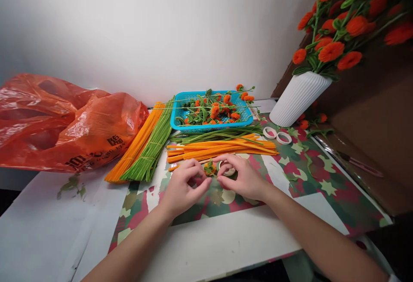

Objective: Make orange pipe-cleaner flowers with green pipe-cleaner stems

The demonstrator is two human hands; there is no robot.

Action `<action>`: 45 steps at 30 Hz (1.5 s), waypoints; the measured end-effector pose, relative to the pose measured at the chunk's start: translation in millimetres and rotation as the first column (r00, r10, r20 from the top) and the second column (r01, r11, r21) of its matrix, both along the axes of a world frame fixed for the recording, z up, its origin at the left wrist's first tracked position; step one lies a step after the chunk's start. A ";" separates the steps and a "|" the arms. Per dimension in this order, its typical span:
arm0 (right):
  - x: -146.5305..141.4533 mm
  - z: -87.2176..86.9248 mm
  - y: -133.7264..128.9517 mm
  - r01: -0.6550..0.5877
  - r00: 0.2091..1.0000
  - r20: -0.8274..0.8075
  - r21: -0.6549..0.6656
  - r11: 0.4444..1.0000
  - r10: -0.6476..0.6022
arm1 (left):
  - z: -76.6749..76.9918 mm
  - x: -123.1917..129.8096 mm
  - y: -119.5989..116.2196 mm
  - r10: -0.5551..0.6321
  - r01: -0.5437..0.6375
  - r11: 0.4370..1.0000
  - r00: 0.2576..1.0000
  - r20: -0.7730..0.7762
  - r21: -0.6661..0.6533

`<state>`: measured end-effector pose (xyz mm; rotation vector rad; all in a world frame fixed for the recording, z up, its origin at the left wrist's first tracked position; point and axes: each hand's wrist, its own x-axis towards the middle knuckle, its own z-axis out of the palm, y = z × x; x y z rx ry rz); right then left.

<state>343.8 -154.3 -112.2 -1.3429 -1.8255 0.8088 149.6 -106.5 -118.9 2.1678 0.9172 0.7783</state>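
My left hand [188, 185] and my right hand [241, 176] face each other above the patterned table cover, fingers curled and thumbs pointing inward. Between their fingertips is a small orange and green fuzzy flower piece [209, 168]; whether either hand touches it cannot be made out. A roll of tape [229, 171] lies partly hidden behind my right hand. Just beyond the hands, loose orange fuzzy stems [222, 148] lie across the cover, with green stems [219, 135] behind them.
A blue basket [176, 124] holds orange flowers and leaves. Orange [137, 144] and green bundles [150, 148] lean beside a red plastic bag [74, 123]. Two white rings [284, 138] lie near a white vase [298, 99] of orange flowers. Pink-handled scissors [364, 166] are far right.
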 end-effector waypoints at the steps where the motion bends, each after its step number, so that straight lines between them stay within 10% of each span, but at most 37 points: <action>1: 0.8 0.8 -0.1 -0.008 0.999 -0.033 -0.017 1.000 0.007 | -0.2 -0.3 -1.7 -0.029 0.031 0.998 0.999 -0.029 0.052; 7: 8.6 3.3 -8.8 0.023 0.970 -0.239 -0.092 0.995 -0.044 | -7.1 13.8 -13.9 -0.046 0.050 0.983 0.999 -0.027 0.176; 16: 13.0 9.9 -74.1 0.104 0.989 -0.103 -0.015 0.994 -0.105 | -5.5 39.4 -27.8 -0.119 0.120 0.993 0.990 0.078 -0.010; 20: 62.5 10.9 -90.3 0.226 0.971 0.073 0.040 0.973 -0.228 | -6.4 50.7 -31.3 -0.156 0.157 0.988 0.986 0.064 0.003; 25: 213.4 1.4 -117.7 0.715 0.392 0.473 0.382 0.585 -0.789 | -6.9 63.8 -35.6 -0.123 0.124 0.991 0.992 0.017 -0.042; 30: 295.8 -19.7 -142.7 0.761 0.293 0.551 0.359 0.540 -0.781 | -4.3 76.6 -38.3 -0.100 0.101 0.990 0.995 0.019 -0.099; 40: 308.6 -11.8 -130.8 0.847 0.337 0.483 0.220 0.485 -0.808 | -5.0 81.7 -40.3 -0.013 0.057 0.932 0.992 0.125 -0.357; 45: 243.8 -3.0 -123.4 0.833 0.456 0.365 0.145 0.533 -0.812 | -7.0 83.0 -38.4 0.046 0.036 0.896 0.984 0.172 -0.443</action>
